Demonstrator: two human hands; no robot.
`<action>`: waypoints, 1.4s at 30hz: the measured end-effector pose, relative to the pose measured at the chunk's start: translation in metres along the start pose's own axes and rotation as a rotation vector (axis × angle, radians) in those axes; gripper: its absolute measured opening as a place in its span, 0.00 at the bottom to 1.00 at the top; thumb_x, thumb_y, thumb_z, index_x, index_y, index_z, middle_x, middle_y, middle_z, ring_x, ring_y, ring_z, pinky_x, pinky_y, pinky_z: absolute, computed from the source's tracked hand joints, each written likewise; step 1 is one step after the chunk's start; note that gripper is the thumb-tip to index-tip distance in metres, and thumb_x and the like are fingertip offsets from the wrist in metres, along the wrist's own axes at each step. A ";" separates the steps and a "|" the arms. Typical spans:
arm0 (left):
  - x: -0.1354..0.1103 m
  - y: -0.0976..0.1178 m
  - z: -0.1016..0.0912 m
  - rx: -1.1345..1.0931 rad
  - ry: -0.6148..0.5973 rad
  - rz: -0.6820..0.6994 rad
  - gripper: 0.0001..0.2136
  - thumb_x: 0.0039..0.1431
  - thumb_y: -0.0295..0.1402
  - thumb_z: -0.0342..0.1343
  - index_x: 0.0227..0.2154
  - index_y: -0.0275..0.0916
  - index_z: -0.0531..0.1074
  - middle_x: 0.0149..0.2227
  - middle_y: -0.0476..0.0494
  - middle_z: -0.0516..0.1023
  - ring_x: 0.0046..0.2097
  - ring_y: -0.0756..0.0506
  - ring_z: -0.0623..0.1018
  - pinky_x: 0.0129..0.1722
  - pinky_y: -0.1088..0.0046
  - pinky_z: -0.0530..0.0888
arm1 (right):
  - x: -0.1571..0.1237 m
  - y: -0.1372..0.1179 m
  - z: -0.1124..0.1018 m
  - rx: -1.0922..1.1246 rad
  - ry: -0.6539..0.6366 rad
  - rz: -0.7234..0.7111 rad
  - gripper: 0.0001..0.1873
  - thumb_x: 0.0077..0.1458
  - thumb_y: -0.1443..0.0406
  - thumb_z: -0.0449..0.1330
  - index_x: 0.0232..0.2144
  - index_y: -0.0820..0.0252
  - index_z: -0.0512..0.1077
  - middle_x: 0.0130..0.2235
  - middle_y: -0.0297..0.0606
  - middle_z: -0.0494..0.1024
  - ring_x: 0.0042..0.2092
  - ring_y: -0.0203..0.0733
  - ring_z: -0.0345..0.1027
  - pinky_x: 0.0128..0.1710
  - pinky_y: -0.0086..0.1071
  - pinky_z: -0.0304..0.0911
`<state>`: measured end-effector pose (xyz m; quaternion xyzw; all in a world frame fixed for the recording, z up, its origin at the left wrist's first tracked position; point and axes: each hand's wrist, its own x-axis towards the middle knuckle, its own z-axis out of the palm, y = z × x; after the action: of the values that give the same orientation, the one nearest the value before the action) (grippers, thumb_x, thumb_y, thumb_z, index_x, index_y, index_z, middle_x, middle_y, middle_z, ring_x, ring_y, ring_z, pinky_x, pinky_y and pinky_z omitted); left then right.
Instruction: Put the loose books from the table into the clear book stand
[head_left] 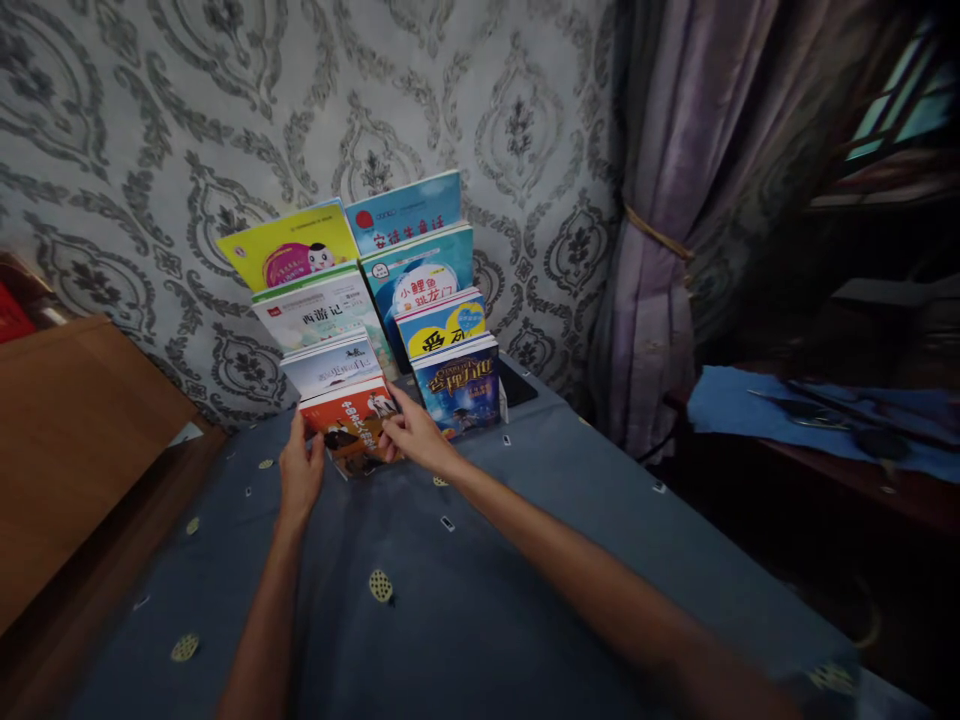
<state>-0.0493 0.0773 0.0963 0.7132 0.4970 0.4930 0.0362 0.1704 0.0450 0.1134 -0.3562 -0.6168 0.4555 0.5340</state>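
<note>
Two columns of upright books rise in tiers against the wall. At the front of the left column stands an orange book (352, 425), gripped at its two sides. My left hand (301, 465) is closed on its left edge, thumb on the cover. My right hand (416, 435) holds the right edge, fingers curled on the front. Behind it are a pale blue book (330, 370), a light green book (319, 318) and a yellow book (292, 245). A dark blue book (459, 388) fronts the right column, with a yellow-and-blue book (442, 328) and teal books behind.
A blue patterned cloth (450, 600) covers the table. A brown wooden board (90, 440) stands at the left. The purple curtain (660, 180) hangs right of the patterned wall (517, 130). A light blue cloth (735, 410) with dark items lies on another surface at the right.
</note>
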 end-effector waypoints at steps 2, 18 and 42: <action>-0.004 0.000 0.000 0.003 -0.018 -0.005 0.28 0.63 0.36 0.50 0.66 0.40 0.58 0.56 0.35 0.76 0.53 0.39 0.78 0.53 0.58 0.76 | -0.011 0.000 -0.004 -0.124 0.017 -0.089 0.38 0.59 0.71 0.50 0.70 0.55 0.49 0.26 0.29 0.76 0.21 0.35 0.70 0.24 0.27 0.66; -0.095 -0.040 0.013 0.028 -0.107 -0.113 0.18 0.62 0.37 0.49 0.52 0.39 0.70 0.48 0.35 0.79 0.49 0.36 0.80 0.50 0.50 0.77 | -0.102 0.069 -0.129 -0.469 0.184 0.118 0.20 0.56 0.56 0.51 0.37 0.62 0.76 0.24 0.37 0.77 0.20 0.39 0.69 0.24 0.32 0.64; 0.071 0.024 0.012 -0.286 0.327 -0.080 0.27 0.68 0.43 0.47 0.66 0.37 0.58 0.68 0.33 0.62 0.69 0.39 0.63 0.69 0.59 0.58 | 0.041 -0.011 -0.014 -0.534 0.257 -0.472 0.36 0.66 0.52 0.48 0.69 0.65 0.52 0.69 0.52 0.57 0.70 0.53 0.51 0.69 0.51 0.50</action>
<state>-0.0230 0.1237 0.1501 0.5911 0.4491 0.6658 0.0755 0.1777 0.0814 0.1376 -0.3853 -0.7069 0.0946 0.5856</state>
